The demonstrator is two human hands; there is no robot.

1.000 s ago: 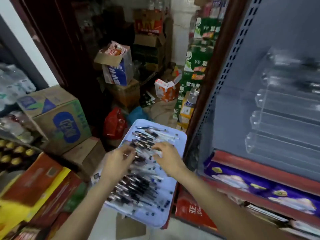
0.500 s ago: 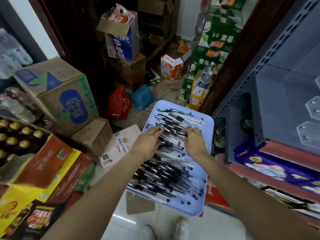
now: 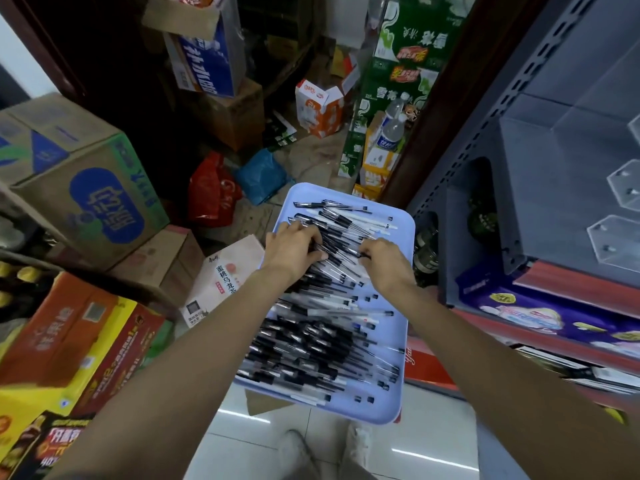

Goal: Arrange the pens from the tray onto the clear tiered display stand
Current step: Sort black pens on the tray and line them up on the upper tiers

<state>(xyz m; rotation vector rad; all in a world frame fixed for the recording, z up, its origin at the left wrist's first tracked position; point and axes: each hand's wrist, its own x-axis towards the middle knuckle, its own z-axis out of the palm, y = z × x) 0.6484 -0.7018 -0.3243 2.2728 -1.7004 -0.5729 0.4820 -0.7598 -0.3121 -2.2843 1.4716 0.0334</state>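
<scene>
Since half a second ago the view has tipped further down and left, so that the clear tiered display stand (image 3: pixel 620 216) has slid almost out at the right edge, and both hands have crept a little toward the far end of the tray, their fingers drawn closer together over the pens.

The grey shelving unit (image 3: pixel 540 161) stands well to the right of both hands; the ends of the stand's clear tiers show against it, apart from the hands and the tray. To the left of the hands large cardboard boxes (image 3: pixel 83 188) are stacked, and beyond them, past the far end of the tray, lie a red bag (image 3: pixel 211 192) and a blue bag (image 3: pixel 263 174) on the floor.

The pale blue tray (image 3: pixel 403 233) lies directly under both hands, its long side running away from the person. The pens (image 3: pixel 311 344), black-capped with clear barrels, cover it in a loose heap, thickest on the near side of the hands, thinner beyond the fingertips.

The left hand (image 3: pixel 294 249) lies palm down on the pens, its fingers bent over a bunch of them at the middle of the tray. The right hand (image 3: pixel 384 263), just to its right, has its fingers curled and pinches the end of a pen between thumb and fingertips. The two hands are near each other but do not touch.
</scene>
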